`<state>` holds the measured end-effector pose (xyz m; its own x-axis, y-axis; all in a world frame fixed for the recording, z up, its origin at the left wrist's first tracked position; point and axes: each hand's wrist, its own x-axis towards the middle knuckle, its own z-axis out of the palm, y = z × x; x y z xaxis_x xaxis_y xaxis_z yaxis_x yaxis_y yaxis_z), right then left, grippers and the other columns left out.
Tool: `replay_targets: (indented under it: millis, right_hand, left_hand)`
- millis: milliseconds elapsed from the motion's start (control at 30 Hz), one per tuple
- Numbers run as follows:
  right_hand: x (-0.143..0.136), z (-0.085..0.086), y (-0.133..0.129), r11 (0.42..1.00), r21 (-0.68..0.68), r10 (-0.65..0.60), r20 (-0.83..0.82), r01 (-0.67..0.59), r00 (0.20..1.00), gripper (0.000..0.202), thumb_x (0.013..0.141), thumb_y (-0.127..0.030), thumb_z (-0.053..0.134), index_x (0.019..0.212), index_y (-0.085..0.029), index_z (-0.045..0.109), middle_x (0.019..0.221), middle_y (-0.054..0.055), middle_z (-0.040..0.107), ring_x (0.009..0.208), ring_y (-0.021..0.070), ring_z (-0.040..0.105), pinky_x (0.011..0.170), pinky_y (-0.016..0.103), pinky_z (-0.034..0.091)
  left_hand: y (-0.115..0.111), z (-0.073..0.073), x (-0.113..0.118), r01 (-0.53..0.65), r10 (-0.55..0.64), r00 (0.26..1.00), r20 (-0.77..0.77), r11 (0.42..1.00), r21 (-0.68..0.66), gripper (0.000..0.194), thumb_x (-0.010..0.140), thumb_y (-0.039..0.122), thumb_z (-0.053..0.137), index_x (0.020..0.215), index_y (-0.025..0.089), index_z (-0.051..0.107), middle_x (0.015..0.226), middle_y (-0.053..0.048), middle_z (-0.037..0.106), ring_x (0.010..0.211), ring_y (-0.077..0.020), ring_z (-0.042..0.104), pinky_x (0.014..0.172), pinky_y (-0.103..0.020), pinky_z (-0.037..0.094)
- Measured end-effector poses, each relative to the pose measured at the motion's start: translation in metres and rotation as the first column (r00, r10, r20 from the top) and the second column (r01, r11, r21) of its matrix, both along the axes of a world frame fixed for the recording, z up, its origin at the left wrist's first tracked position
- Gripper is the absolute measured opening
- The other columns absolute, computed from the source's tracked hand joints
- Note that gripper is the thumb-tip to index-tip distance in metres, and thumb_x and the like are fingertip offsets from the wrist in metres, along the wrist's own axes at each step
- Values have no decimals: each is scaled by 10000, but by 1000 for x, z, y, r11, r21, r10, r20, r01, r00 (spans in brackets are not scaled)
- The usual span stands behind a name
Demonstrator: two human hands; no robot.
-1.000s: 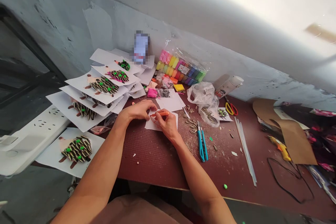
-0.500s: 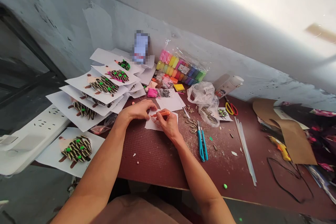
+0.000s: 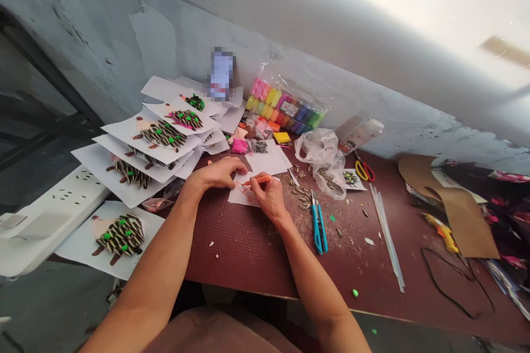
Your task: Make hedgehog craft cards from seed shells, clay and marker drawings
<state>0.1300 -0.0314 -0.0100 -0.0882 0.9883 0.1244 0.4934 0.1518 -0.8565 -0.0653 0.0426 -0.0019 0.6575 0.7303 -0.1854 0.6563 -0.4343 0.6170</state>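
Observation:
An orange pen [image 3: 259, 180] is pinched in my right hand [image 3: 269, 197], its tip down on a small white paper [image 3: 238, 196]. Orange curved lines show on that paper, partly covered by my right hand. At the paper's upper left edge rests my left hand [image 3: 221, 172], fingers bent and lying on the sheet, with nothing seen in its grasp. Just behind both hands lie more white sheets [image 3: 270, 158]. Left of my left forearm is a sheet with a seed-covered hedgehog [image 3: 122, 234] dotted in green.
Stacked hedgehog sheets [image 3: 116, 129] rise at the left beside a white power strip [image 3: 45, 226]. Behind are a clay pack [image 3: 285, 106] and a plastic bag [image 3: 325, 154]. Rightward lie a blue cutter [image 3: 318, 226], scissors [image 3: 364, 170], glue sticks [image 3: 387, 237] and a yellow glue gun [image 3: 445, 233].
My right hand has shifted slightly right with the pen, and more orange line shows on the paper. My left hand has hardly moved.

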Motion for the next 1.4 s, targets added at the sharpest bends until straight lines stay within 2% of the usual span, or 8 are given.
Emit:
replay_targets:
  millis: [300, 533, 800, 1033, 1400]
  right_hand:
    - [3, 1, 0, 1000, 20, -20, 6, 20, 1000, 316, 897, -398, 562, 756, -187, 750, 642, 15, 680, 558, 133, 561, 568, 251, 410]
    - [-1, 0, -1, 1000, -4, 22, -15, -22, 1000, 325, 906, -417, 571, 792, -178, 761, 668, 18, 694, 553, 125, 553, 551, 242, 406]
    - [4, 0, 0, 999, 38, -32, 38, 30, 999, 317, 895, -407, 554, 724, -192, 712, 619, 8, 657, 547, 134, 549, 562, 254, 400]
    - [6, 1, 0, 998, 51, -31, 43, 29, 999, 311, 889, -409, 553, 713, -193, 693, 611, 5, 648, 540, 132, 537, 569, 256, 398]
    - [1, 0, -1, 1000, 19, -18, 38, 17, 999, 318, 898, -417, 555, 735, -193, 712, 627, 12, 667, 541, 135, 551, 555, 254, 401]
  left_hand:
    - [0, -1, 1, -1, 1, 1000, 1, 1000, 8, 503, 645, 152, 648, 1146, 185, 687, 1165, -54, 655, 1096, -252, 596, 992, -344, 476]
    - [0, 0, 1, -7, 8, 1000, -4, 1000, 3, 519, 639, 140, 644, 1153, 191, 688, 1165, -53, 659, 1120, -254, 599, 1000, -343, 476]
    - [-3, 5, 2, -15, 15, 1000, -23, 1000, 6, 508, 650, 140, 652, 1154, 198, 689, 1166, -45, 666, 1100, -248, 603, 997, -337, 479]
    - [-6, 10, 3, -30, 30, 999, -36, 1000, 2, 512, 660, 127, 643, 1166, 190, 684, 1182, -52, 663, 1122, -251, 597, 1014, -338, 469]
    - [-4, 7, 2, -16, 16, 999, -30, 1000, 5, 507, 663, 137, 642, 1162, 209, 689, 1190, -50, 668, 1150, -259, 594, 1050, -366, 463]
